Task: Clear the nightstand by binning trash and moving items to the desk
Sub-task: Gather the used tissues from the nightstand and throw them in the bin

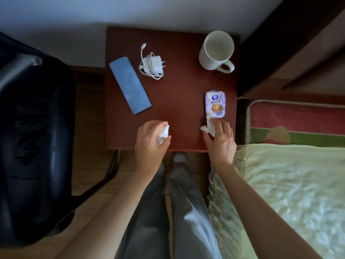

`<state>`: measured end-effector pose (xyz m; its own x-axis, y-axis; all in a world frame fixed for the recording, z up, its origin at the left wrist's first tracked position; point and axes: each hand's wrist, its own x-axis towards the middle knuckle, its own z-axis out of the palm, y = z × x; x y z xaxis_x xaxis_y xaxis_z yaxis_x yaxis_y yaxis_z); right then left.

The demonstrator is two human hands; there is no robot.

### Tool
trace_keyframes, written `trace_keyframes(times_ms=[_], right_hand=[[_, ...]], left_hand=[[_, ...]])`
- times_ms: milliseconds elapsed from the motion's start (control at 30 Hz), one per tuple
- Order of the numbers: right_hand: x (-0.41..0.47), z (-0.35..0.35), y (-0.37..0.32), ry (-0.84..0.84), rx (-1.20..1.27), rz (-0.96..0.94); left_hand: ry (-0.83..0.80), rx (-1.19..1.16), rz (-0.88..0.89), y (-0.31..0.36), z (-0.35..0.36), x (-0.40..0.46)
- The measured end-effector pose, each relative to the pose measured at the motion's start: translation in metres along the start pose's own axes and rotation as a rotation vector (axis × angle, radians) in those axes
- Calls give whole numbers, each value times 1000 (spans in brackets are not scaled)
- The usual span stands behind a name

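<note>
On the dark red nightstand [177,86] lie a folded blue cloth [129,85], a white charger with its coiled cable [153,65], a white mug [216,50] and a tissue pack [215,106] printed with a cartoon. My left hand [149,141] is closed around a crumpled white tissue [163,134] at the near edge. My right hand [221,139] pinches a second crumpled white tissue [209,127] that lies just below the pack, its fingertips touching the pack's lower end.
A black office chair [35,128] stands left of the nightstand. A bed with a pale green cover [291,193] lies on the right, its dark frame [291,43] above. My legs and a shoe [180,159] show below the nightstand's front edge.
</note>
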<state>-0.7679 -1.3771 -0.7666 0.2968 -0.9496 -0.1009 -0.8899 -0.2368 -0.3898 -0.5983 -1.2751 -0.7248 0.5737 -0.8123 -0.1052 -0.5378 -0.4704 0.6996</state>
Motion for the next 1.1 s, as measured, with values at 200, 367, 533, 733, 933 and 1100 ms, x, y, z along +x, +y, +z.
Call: trace_keyframes(times_ms=[200,367,533,733,933,1100], right_hand=[[-8,-13,-20,116,51,75],[-26,-45,-40,156,186,118],[-43,-28,-45,-87,95,148],[-42,15,-35,-14,45,186],[-36,14,-35,67,94,239],[-48,-18,-45,261,177,263]], left_hand=[[-45,-36,22,2,-26,5],[-89,-39,66,17,-59,3],[-134,-20,112,20,-72,-4],[-151,-10,134,0,-63,-14],[-215,15,165,-8,-60,-29],[-264,36,203,7,-69,-33]])
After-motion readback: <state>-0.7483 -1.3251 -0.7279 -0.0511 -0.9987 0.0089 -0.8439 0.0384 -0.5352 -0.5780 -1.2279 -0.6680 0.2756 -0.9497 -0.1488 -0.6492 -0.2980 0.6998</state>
